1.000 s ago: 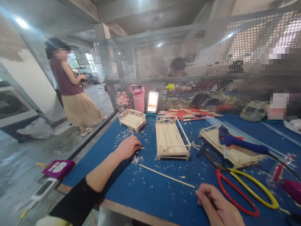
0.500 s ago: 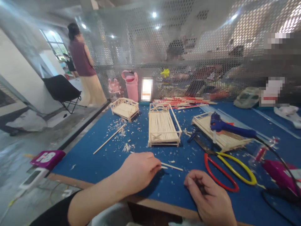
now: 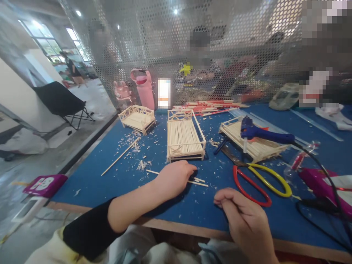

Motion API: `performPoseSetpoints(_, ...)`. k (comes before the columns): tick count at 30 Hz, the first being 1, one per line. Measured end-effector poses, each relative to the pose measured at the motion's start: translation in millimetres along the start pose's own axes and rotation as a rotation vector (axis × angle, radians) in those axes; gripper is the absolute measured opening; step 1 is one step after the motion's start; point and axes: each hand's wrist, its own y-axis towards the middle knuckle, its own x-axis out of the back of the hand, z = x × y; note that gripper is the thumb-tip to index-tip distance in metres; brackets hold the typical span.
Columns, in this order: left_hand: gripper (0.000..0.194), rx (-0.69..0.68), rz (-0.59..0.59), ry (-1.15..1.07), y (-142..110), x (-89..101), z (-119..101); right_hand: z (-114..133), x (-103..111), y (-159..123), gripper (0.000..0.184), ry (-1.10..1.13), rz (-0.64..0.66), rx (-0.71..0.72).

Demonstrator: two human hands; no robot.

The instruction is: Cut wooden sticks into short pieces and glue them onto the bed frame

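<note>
My left hand rests on the blue table, its curled fingers pressed on thin wooden sticks that poke out to the right. My right hand is curled into a loose fist near the table's front edge; what it holds, if anything, is hidden. Just beyond my left hand stands a small bed frame built of wooden sticks. Another long stick lies loose to the left among wood shavings.
Two more stick frames stand left and right; a blue glue gun lies on the right one. Red and yellow handled shears lie at right. A pink bottle and a stick pile sit by the mesh screen.
The view dropped and shifted right. My left hand came from the shavings at left to the sticks near the front. My right hand stayed curled near the edge.
</note>
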Motion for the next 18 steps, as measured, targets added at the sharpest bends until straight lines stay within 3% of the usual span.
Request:
performPoseSetpoints(3, 0.022, 0.038, -0.005, -0.023, -10, 5.9, 8, 0, -2, 0, 0.02, -0.079, -0.094, -0.055)
performPoseSetpoints(6, 0.016, 0.051, 0.037, -0.022, -19, 9.6, 12, -1, -3, 5, 0.016, -0.163, -0.065, -0.026)
performPoseSetpoints(10, 0.012, 0.036, 0.061, -0.023, -21, 9.3, 11, 2, 6, 29, 0.017, -0.301, 0.196, 0.115)
performPoseSetpoints(15, 0.016, 0.01, 0.179, 0.087, -10, 17.4, 2, 20, 16, 74, 0.017, -0.624, 0.67, 0.037)
performPoseSetpoints(18, 0.022, 0.015, 0.199, 0.074, -6, 20.4, 2, 26, 10, 90, 0.02, -0.641, 0.748, 0.066)
